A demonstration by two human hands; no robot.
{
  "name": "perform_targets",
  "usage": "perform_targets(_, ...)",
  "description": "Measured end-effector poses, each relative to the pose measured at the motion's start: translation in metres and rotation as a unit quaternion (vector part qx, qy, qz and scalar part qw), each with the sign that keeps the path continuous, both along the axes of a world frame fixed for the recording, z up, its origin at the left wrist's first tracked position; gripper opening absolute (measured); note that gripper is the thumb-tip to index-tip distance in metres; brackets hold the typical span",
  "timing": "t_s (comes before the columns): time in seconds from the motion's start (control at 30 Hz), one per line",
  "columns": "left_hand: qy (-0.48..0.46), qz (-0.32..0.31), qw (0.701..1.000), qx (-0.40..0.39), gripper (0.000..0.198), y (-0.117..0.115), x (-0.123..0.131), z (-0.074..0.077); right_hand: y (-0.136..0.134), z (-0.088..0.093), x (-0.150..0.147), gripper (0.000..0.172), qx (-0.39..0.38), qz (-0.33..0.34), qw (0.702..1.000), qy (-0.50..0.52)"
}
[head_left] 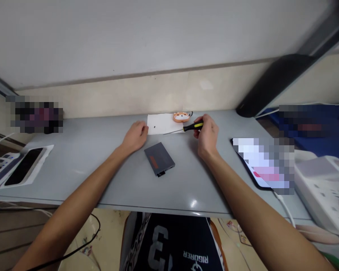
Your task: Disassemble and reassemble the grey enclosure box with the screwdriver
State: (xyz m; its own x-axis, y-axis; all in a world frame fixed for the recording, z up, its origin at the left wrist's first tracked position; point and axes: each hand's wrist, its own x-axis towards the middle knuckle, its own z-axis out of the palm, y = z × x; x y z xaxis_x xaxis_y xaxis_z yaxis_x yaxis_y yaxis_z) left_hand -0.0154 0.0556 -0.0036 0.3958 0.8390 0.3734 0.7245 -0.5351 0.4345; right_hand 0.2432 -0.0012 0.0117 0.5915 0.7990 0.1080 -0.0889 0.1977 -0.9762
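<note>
My right hand [206, 136] is closed around the black and yellow handle of a small screwdriver [191, 127]; its thin shaft points left over a white sheet of paper [161, 123]. A tiny dark speck lies on that paper. My left hand [135, 135] rests on the grey table [81, 162] with its fingers curled at the paper's left edge, holding nothing I can see. A flat dark grey rectangular device [159, 159] with an orange label lies between my hands, nearer to me.
A small orange and white animal-shaped case [182, 116] sits behind the paper. A phone [24, 165] lies on a white sheet at the left, a lit tablet [260, 165] with a cable at the right. A white power strip [322, 192] sits far right, a black lamp base [271, 84] at the back right.
</note>
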Motion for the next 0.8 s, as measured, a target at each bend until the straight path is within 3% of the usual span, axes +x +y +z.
perform_targets(0.17, 0.036, -0.010, 0.999, 0.036, 0.022, 0.027, 0.001, 0.005, 0.003, -0.005, -0.003, 0.037, 0.017, 0.006, 0.999, -0.035)
perform_targets(0.27, 0.039, -0.006, 0.998, 0.049, 0.021, 0.036, 0.007, 0.000, 0.005, -0.009, -0.003, 0.037, 0.035, 0.002, 0.997, -0.062)
perform_targets(0.47, 0.019, -0.001, 0.999, 0.029, 0.020, 0.035, 0.019, -0.015, 0.005, -0.010, -0.002, 0.039, 0.050, 0.002, 0.995, -0.082)
perform_targets(0.63, 0.008, -0.007, 0.999, 0.037, 0.021, 0.031, 0.021, -0.016, 0.005, -0.013, 0.000, 0.040, 0.052, 0.000, 0.994, -0.094)
perform_targets(0.8, -0.012, 0.032, 0.999, 0.042, 0.022, 0.028, 0.018, -0.016, 0.006, -0.014, 0.001, 0.040, 0.050, -0.004, 0.995, -0.092)
